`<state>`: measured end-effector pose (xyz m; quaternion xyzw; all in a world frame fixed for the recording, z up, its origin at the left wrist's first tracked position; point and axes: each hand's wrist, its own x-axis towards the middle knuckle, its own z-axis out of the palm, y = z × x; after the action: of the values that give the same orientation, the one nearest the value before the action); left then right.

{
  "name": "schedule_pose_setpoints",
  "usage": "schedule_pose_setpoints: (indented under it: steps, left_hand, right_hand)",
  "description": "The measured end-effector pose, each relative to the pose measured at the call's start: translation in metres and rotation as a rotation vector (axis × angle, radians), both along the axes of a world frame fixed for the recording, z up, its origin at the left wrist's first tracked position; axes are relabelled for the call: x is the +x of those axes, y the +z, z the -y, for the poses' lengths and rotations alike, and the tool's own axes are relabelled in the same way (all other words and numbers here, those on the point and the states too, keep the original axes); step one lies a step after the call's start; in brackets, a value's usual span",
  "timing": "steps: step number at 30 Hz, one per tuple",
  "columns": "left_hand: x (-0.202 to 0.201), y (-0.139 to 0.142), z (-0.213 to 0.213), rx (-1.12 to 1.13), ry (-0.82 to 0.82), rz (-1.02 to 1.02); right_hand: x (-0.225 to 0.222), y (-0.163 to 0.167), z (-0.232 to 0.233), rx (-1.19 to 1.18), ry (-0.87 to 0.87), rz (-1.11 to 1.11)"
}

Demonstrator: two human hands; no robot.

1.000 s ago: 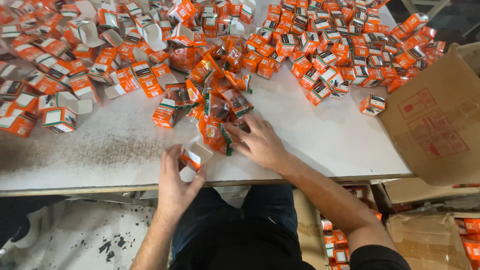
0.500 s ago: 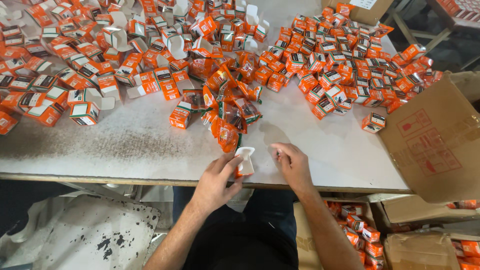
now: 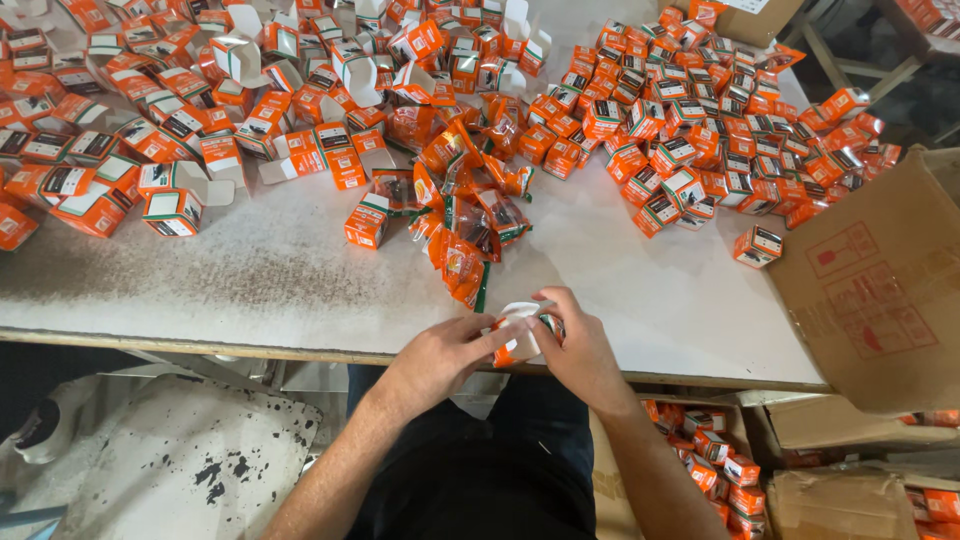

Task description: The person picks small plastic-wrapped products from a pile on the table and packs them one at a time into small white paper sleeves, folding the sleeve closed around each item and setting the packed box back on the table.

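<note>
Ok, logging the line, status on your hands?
Left hand and right hand both on one small orange box, top flap open. Plastic packets just beyond.

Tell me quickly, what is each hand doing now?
Left hand: shut on the small box.
Right hand: shut on the same small box.

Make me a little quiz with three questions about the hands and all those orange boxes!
1. True or false: both hands, left hand and right hand, hold one small orange box together.
2. What lies just beyond the hands on the white table? A) shiny orange packets B) scissors C) a cup
3. What big brown thing stands at the right edge?

Key: 1 true; 2 A; 3 a cardboard carton.
</note>
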<state>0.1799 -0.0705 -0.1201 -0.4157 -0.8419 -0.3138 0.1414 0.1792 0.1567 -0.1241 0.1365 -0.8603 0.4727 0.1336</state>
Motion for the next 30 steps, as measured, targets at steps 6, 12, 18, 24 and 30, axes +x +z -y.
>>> schedule_pose_setpoints:
  steps: [6,12,18,24,30]
  left_hand:
    - [0.005,-0.017,0.002,0.017,0.078,-0.076]
    - [0.012,-0.041,-0.008,0.239,0.159,-0.240]
    - [-0.002,-0.065,-0.012,0.247,0.259,0.063]
    - [-0.009,-0.069,-0.006,0.317,0.224,0.071]
    - [-0.010,-0.062,-0.008,0.288,0.224,0.123]
  right_hand:
    - [0.001,-0.011,-0.001,0.091,0.024,0.086]
    - [-0.014,-0.044,0.013,0.149,-0.090,-0.006]
    - [-0.001,-0.042,0.016,0.087,0.064,-0.223]
    - [0.014,-0.033,-0.012,0.387,-0.068,-0.294]
    - [0.016,-0.049,0.005,-0.130,0.066,-0.545]
